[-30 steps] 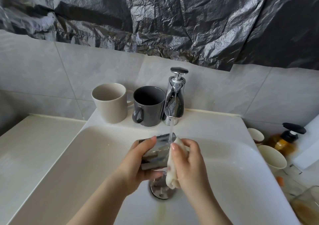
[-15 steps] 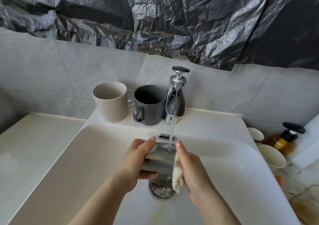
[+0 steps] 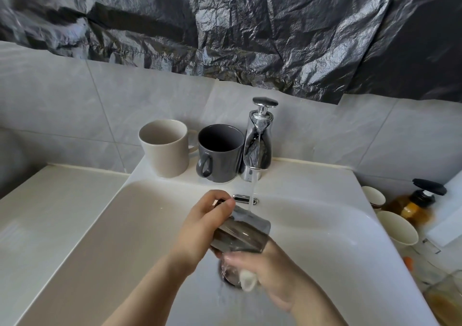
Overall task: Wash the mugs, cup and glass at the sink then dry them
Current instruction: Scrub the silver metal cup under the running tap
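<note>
Gripping a smoky cylindrical glass [image 3: 240, 233] — left hand [image 3: 200, 228] — right hand [image 3: 277, 275] curled round a soft pale cloth [image 3: 247, 279]

Left hand [image 3: 200, 228] holds tilted glass [image 3: 241, 233] under the stream [image 3: 253, 190] (right hand [image 3: 275, 275] holds cloth [image 3: 247, 279]).

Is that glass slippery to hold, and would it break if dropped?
Probably slippery: tap water runs over the glass while the left hand grips it and the right hand holds a cloth. Likely fragile: it looks like clear glass above a hard sink.
</note>
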`<control>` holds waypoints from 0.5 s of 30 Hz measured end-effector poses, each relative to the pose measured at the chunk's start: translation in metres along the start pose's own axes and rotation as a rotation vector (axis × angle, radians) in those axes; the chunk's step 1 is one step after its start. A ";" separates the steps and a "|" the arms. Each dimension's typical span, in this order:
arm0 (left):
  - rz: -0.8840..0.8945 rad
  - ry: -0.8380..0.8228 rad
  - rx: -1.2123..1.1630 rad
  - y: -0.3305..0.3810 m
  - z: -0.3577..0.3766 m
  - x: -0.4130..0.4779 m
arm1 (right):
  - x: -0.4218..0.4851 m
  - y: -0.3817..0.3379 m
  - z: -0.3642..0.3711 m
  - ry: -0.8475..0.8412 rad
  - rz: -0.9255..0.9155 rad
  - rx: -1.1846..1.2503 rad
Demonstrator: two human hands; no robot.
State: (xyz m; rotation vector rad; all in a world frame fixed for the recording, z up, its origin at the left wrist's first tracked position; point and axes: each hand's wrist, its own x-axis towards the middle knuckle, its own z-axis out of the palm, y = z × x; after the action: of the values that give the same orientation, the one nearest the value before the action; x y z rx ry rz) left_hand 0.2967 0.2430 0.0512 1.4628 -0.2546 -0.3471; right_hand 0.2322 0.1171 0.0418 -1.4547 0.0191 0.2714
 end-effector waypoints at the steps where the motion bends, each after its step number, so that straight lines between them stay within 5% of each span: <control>1: 0.081 0.009 0.028 -0.003 0.002 -0.001 | -0.001 -0.003 -0.004 -0.040 0.023 0.179; 4: 0.280 0.018 0.218 -0.014 0.001 0.000 | -0.006 -0.010 -0.010 -0.089 0.064 0.462; 7: 0.090 -0.086 0.092 -0.008 -0.004 0.000 | 0.000 -0.006 -0.010 -0.034 -0.020 0.341; 9: -0.135 -0.164 -0.080 -0.007 -0.003 -0.001 | 0.006 0.002 -0.008 0.150 -0.096 -0.120; 12: -0.327 -0.010 -0.244 -0.010 0.005 0.003 | 0.009 0.013 -0.001 0.313 -0.040 -0.773; 15: -0.181 0.118 -0.180 -0.013 0.011 0.006 | 0.007 0.012 0.008 0.258 -0.022 -0.434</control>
State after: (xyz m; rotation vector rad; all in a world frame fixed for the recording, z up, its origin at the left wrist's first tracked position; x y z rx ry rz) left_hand 0.2967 0.2293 0.0395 1.3260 0.0052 -0.4173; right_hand 0.2354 0.1272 0.0299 -1.9132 0.1609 0.0680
